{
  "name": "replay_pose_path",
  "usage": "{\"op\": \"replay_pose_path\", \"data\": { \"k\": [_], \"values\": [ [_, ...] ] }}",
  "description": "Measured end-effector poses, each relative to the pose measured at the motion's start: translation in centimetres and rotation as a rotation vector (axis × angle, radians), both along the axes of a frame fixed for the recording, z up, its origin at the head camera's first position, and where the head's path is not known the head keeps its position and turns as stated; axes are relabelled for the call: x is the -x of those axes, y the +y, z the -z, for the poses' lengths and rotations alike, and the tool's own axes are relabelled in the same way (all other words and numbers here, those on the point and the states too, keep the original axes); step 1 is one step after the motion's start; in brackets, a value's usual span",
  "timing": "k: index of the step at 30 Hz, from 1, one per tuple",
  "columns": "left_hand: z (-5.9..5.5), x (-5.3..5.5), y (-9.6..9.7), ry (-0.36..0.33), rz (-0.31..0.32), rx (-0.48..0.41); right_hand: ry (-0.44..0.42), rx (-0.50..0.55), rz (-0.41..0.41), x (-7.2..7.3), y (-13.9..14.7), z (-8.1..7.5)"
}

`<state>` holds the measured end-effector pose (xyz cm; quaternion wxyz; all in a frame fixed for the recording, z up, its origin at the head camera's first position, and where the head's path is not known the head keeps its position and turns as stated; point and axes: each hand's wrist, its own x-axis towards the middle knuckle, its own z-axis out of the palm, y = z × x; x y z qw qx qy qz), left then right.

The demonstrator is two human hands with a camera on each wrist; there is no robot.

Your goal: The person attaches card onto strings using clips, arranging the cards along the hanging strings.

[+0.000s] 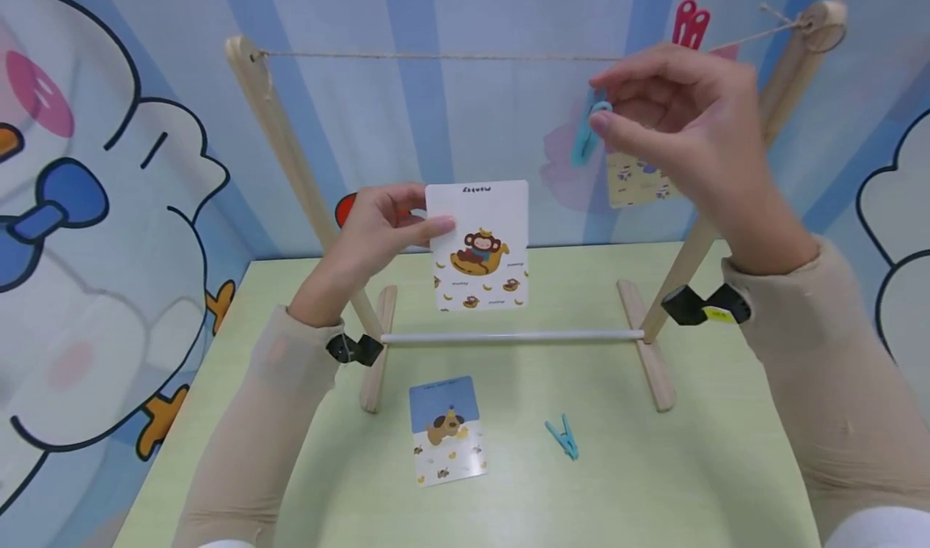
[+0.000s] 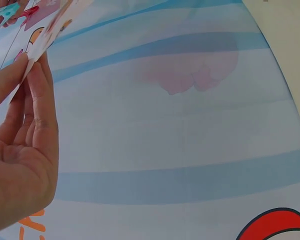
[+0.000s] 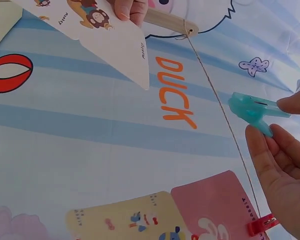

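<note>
My left hand (image 1: 388, 229) pinches the left edge of a white monkey card (image 1: 479, 245) between thumb and fingers, holding it up below the string (image 1: 436, 56). The card's printed word reads upside down in the head view. High on the right, my right hand (image 1: 683, 116) pinches a light blue clothespin (image 1: 587, 132) by its handle ends. In the right wrist view that clothespin (image 3: 250, 110) is beside the string, its handles between thumb and fingertips. Behind the right hand hang a yellow card (image 1: 634, 178) and a pink card (image 3: 215, 205), with a red clothespin (image 3: 262, 225) on the string.
A wooden frame with a left post (image 1: 279, 136) and a right post (image 1: 686, 278) carries the string. A white rod (image 1: 508, 337) joins its feet. On the table (image 1: 508, 499) lie a dog card (image 1: 448, 431) and another blue clothespin (image 1: 564, 437). A patterned backdrop stands behind.
</note>
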<state>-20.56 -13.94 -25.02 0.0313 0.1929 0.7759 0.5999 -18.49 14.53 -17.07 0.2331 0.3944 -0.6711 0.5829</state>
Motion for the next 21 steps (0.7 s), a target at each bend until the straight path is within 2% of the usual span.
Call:
{"op": "replay_pose_path", "data": {
  "k": [5,7,13,18,21],
  "values": [
    [-0.6,0.5,0.4,0.03,-0.008,0.008,0.041,-0.01,0.033,0.4,-0.6,-1.3],
    [-0.6,1.0,0.3,0.037,-0.003,-0.008,0.083,-0.036,0.068,0.7,-0.8,-1.8],
    [-0.3,2.5,0.2,0.082,0.018,-0.044,0.102,-0.036,0.099,1.3,-1.2,-2.7],
    [-0.8,2.9,0.3,0.092,0.003,-0.034,0.084,0.005,0.097,1.7,-1.6,-3.5],
    [-1.3,2.9,0.3,0.093,-0.008,-0.034,0.034,0.032,0.107,2.2,-1.9,-4.0]
  ]
}}
